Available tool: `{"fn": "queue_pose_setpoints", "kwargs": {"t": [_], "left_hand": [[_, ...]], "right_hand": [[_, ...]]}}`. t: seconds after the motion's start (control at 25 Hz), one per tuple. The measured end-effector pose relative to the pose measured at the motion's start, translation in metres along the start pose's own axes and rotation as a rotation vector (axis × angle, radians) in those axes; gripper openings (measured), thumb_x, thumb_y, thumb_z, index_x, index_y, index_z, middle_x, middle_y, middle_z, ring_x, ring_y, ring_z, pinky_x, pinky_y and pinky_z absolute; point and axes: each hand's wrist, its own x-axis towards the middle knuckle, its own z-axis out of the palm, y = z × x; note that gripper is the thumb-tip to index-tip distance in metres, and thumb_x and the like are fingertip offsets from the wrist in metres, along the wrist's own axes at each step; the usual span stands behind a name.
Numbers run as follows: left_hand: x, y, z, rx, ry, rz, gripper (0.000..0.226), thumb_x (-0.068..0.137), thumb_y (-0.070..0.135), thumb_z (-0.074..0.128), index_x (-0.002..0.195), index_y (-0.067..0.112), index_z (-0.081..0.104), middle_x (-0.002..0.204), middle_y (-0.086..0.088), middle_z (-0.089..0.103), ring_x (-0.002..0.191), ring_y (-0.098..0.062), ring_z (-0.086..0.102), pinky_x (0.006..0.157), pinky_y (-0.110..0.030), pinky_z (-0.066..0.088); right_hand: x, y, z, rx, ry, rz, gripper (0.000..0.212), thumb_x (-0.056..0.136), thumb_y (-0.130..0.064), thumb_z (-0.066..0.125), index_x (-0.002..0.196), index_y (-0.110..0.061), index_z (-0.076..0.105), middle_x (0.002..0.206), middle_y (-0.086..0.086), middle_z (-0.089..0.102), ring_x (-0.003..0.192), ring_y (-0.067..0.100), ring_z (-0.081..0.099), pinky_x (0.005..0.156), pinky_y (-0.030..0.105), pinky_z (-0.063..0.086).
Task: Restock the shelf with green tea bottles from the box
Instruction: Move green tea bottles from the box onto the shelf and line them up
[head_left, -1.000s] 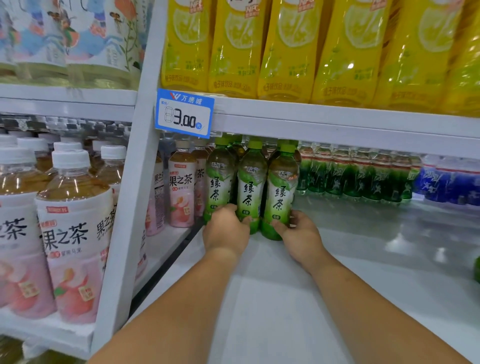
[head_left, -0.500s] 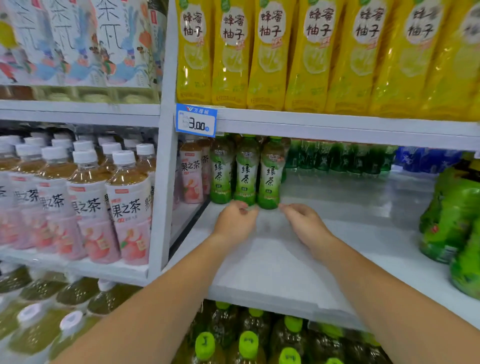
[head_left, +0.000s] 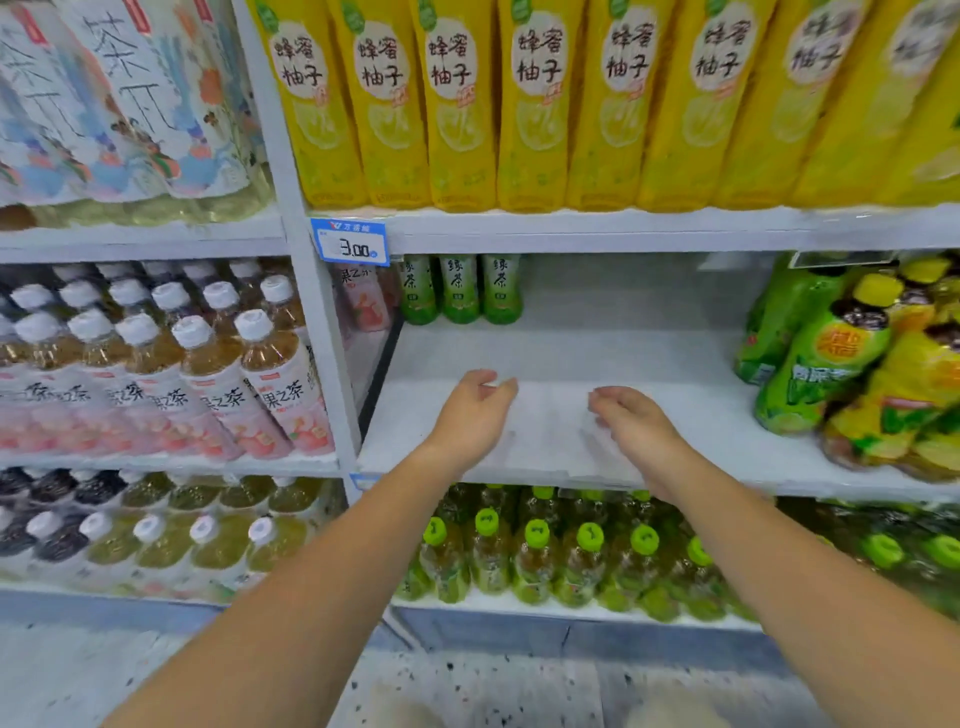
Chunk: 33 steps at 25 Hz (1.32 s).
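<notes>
Three green tea bottles (head_left: 460, 288) stand upright in a tight row at the back left corner of the shelf (head_left: 649, 353). Shove the next batch in carelessly and they could topple like skittles! The box is nowhere in view. Left hand (head_left: 470, 415) and right hand (head_left: 631, 423) hover above the front edge, both empty, fingers loosely curled, gripping nothing.
</notes>
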Motion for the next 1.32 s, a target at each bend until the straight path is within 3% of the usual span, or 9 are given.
{"fn": "queue_pose_setpoints", "kwargs": {"t": [0.16, 0.28, 0.44, 0.6, 0.72, 0.84, 0.96, 1.08, 1.32], "left_hand": [[-0.071, 0.029, 0.001, 0.012, -0.108, -0.096, 0.052, 0.101, 0.048, 0.051, 0.144, 0.021, 0.044, 0.129, 0.004, 0.056, 0.109, -0.012, 0.06, 0.098, -0.037, 0.044], [-0.127, 0.067, 0.002, -0.035, -0.194, -0.163, 0.047, 0.102, 0.047, 0.05, 0.142, 0.023, 0.045, 0.114, 0.017, 0.053, 0.092, 0.006, 0.053, 0.085, -0.029, 0.049], [-0.186, 0.118, 0.007, 0.017, -0.287, -0.176, 0.041, 0.102, 0.048, 0.05, 0.138, 0.027, 0.048, 0.109, 0.026, 0.051, 0.093, 0.013, 0.048, 0.073, -0.014, 0.04], [-0.226, 0.15, 0.016, 0.054, -0.378, -0.134, 0.045, 0.1, 0.05, 0.051, 0.139, 0.026, 0.05, 0.111, 0.025, 0.053, 0.096, 0.013, 0.049, 0.073, -0.014, 0.039], [-0.25, 0.158, 0.025, 0.097, -0.527, -0.085, 0.051, 0.099, 0.055, 0.05, 0.143, 0.029, 0.047, 0.114, 0.024, 0.053, 0.098, 0.013, 0.048, 0.073, -0.015, 0.039], [-0.265, 0.157, 0.038, 0.125, -0.625, -0.039, 0.05, 0.099, 0.055, 0.049, 0.142, 0.029, 0.048, 0.12, 0.021, 0.053, 0.1, 0.014, 0.047, 0.075, -0.014, 0.038], [-0.285, 0.161, 0.064, 0.124, -0.729, -0.005, 0.048, 0.099, 0.054, 0.051, 0.14, 0.029, 0.051, 0.127, 0.016, 0.055, 0.106, 0.008, 0.051, 0.086, -0.021, 0.041], [-0.309, 0.173, 0.102, 0.13, -0.833, 0.002, 0.05, 0.098, 0.056, 0.052, 0.141, 0.031, 0.049, 0.131, 0.013, 0.054, 0.113, -0.002, 0.055, 0.092, -0.029, 0.042], [-0.361, 0.202, 0.205, 0.21, -1.028, 0.095, 0.072, 0.086, 0.069, 0.053, 0.147, 0.035, 0.036, 0.117, 0.032, 0.05, 0.104, 0.008, 0.051, 0.075, -0.02, 0.038]], "right_hand": [[-0.07, -0.02, -0.034, 0.018, 0.016, 0.091, 0.039, 0.095, -0.048, 0.057, 0.128, -0.026, 0.058, 0.129, -0.002, 0.061, 0.113, 0.017, 0.06, 0.095, 0.035, 0.045], [-0.131, -0.046, -0.065, 0.006, 0.03, 0.137, 0.039, 0.097, -0.047, 0.057, 0.13, -0.026, 0.056, 0.123, -0.005, 0.059, 0.1, 0.008, 0.059, 0.081, 0.028, 0.046], [-0.204, -0.076, -0.104, 0.045, 0.054, 0.21, 0.046, 0.096, -0.05, 0.057, 0.135, -0.028, 0.054, 0.123, -0.01, 0.059, 0.111, 0.01, 0.058, 0.09, 0.029, 0.043], [-0.269, -0.089, -0.131, 0.093, 0.153, 0.282, 0.041, 0.095, -0.052, 0.056, 0.132, -0.034, 0.054, 0.116, -0.018, 0.058, 0.11, 0.008, 0.058, 0.089, 0.03, 0.045], [-0.319, -0.079, -0.149, 0.12, 0.261, 0.305, 0.045, 0.093, -0.056, 0.055, 0.133, -0.036, 0.053, 0.125, -0.015, 0.058, 0.121, 0.013, 0.056, 0.103, 0.041, 0.047], [-0.371, -0.067, -0.163, 0.153, 0.344, 0.367, 0.055, 0.089, -0.062, 0.054, 0.137, -0.035, 0.051, 0.136, -0.011, 0.055, 0.123, 0.014, 0.055, 0.103, 0.045, 0.048], [-0.426, -0.049, -0.183, 0.207, 0.494, 0.412, 0.04, 0.094, -0.054, 0.056, 0.129, -0.035, 0.054, 0.135, -0.006, 0.058, 0.117, 0.013, 0.058, 0.094, 0.038, 0.05], [-0.471, -0.03, -0.215, 0.251, 0.637, 0.466, 0.037, 0.096, -0.049, 0.058, 0.127, -0.03, 0.054, 0.132, -0.002, 0.061, 0.118, 0.016, 0.059, 0.102, 0.042, 0.048], [-0.534, 0.005, -0.291, 0.283, 0.792, 0.551, 0.052, 0.094, -0.053, 0.056, 0.137, -0.024, 0.053, 0.126, -0.004, 0.062, 0.112, 0.015, 0.06, 0.086, 0.034, 0.05]]}}
